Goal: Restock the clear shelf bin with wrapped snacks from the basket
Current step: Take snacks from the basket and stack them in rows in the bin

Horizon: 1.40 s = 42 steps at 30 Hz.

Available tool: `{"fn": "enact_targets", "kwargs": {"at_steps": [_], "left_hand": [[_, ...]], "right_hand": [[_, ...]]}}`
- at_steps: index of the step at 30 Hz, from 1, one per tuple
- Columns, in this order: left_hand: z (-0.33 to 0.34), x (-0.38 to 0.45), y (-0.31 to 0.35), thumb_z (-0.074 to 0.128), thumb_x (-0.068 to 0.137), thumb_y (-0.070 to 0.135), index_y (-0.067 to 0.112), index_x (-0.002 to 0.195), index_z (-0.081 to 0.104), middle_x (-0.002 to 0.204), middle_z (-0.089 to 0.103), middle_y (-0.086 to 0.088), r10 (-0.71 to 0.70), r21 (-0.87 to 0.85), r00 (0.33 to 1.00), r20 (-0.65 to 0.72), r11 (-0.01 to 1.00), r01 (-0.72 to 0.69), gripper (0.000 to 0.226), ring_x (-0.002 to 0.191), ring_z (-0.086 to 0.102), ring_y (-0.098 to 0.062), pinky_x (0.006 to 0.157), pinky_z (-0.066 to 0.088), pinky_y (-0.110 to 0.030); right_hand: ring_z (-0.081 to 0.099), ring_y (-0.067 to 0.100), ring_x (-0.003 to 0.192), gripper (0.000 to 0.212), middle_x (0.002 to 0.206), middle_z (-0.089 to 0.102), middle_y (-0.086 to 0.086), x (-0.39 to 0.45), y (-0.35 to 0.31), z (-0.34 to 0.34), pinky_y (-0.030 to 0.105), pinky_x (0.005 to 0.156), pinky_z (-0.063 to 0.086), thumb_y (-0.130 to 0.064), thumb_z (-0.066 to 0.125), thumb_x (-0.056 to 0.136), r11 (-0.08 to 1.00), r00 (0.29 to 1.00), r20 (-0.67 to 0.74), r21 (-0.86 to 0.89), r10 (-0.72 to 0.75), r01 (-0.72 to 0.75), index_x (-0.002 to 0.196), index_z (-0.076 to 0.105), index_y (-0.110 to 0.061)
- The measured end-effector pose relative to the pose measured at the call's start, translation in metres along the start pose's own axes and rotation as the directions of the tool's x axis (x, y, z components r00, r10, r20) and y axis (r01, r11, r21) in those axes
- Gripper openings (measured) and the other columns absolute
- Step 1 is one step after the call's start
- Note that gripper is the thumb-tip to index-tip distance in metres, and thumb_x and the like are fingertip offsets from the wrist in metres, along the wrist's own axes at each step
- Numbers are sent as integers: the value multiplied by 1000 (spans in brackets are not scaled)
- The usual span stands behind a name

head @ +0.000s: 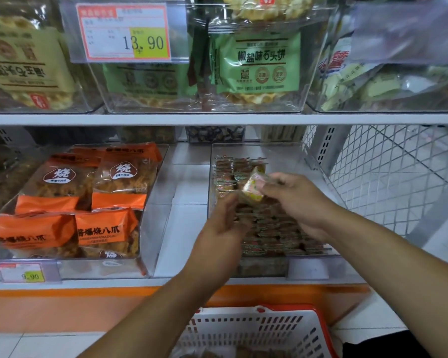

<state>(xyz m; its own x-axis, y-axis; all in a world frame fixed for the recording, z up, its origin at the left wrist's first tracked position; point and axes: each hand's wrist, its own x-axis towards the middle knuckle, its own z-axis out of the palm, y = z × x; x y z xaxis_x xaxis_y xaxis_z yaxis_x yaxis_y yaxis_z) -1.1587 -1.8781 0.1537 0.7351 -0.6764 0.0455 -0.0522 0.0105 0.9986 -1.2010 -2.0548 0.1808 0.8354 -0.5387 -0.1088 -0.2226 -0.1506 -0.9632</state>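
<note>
Nearest me, bottom centre: white perforated plastic basket w/ red rim (256,329), a few brown wrapped pieces just visible inside at the frame edge. Both my forearms reach over it toward the lower shelf.

My right hand (299,200) pinches a small pale yellow-green wrapped snack (252,188) at its fingertips, tilted, held just above the rows already in the clear plastic shelf bin (299,153). My left hand (221,233) sits beside it, fingers loose and apart, holding nothing that I can see; blurred, so can't tell if it touches the snack.

Bin holds tight rows of small red-green-brown wrapped snacks (269,228), front and middle packed, back-right part bare.

Left of it, a second clear bin w/ orange snack bags (101,228) and a 9.90 price tag (21,273). White shelf board (166,119) above carries clear bins of green-label biscuit packs (260,63) and a 13.90 tag (123,32). White wire mesh panel (388,171) at right; orange shelf-front strip (62,293) below.
</note>
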Motion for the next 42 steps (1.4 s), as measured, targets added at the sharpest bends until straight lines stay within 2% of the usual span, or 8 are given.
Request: {"fn": "enact_targets", "kwargs": {"at_steps": [4,10,18,23,32,36,39,42], "left_hand": [[12,16,-12,59,97,17,44,144,37,145,47,19,9,416,997,81,908,-42,58,126,50,-1,106,50,-33],[21,36,-27,68,89,38,35,153,29,157,33,4,-69,589,997,39,807,33,74,148,30,-24,119,35,-51],[17,45,-26,65,91,29,33,152,32,149,41,7,-155,454,988,-25,879,149,70,139,43,-24,114,42,-50],[19,47,-28,66,91,31,30,151,34,151,45,2,-183,403,983,-24,898,177,68,143,39,-25,116,39,-51],[21,35,-14,69,88,33,31,143,47,144,46,3,-41,502,999,13,865,29,60,137,44,-24,112,44,-49],[13,3,-3,66,88,25,28,120,63,121,63,5,216,570,975,-49,808,-150,31,111,60,-14,91,52,-29],[3,-38,-10,64,88,25,32,91,58,86,61,13,442,669,897,21,660,-341,9,79,56,-6,66,47,-18],[-4,-76,-48,62,84,32,31,84,54,79,62,8,236,763,960,152,590,-265,9,73,62,-19,58,41,-28]], "right_hand": [[63,20,79,37,101,64,2,51,21,-24,30,63,48,-27,66,97,826,969,-149,-558,-195,81,131,54,-16],[54,-3,62,32,104,61,4,99,35,-22,8,42,34,-18,65,98,814,971,-114,-571,-212,111,128,54,-15],[63,22,79,48,115,70,13,111,41,-12,21,59,41,-8,64,95,789,954,-142,-601,-265,129,138,51,-25],[61,32,115,42,131,65,13,109,44,-7,31,93,53,-11,61,97,696,950,-114,-706,-290,128,137,59,-23],[61,25,121,45,139,60,10,95,25,-14,21,97,46,-16,60,99,799,926,-205,-584,-318,145,143,54,-18],[63,15,101,25,106,70,1,42,-1,-2,21,88,50,0,52,92,765,757,-285,-499,-588,406,106,71,-8],[59,20,77,16,81,64,7,-17,-4,16,26,69,47,9,50,81,523,518,-150,-462,-842,716,79,64,0],[57,26,71,18,74,62,11,-72,35,49,34,67,46,14,55,72,356,420,140,-335,-897,872,71,64,-1]]}}
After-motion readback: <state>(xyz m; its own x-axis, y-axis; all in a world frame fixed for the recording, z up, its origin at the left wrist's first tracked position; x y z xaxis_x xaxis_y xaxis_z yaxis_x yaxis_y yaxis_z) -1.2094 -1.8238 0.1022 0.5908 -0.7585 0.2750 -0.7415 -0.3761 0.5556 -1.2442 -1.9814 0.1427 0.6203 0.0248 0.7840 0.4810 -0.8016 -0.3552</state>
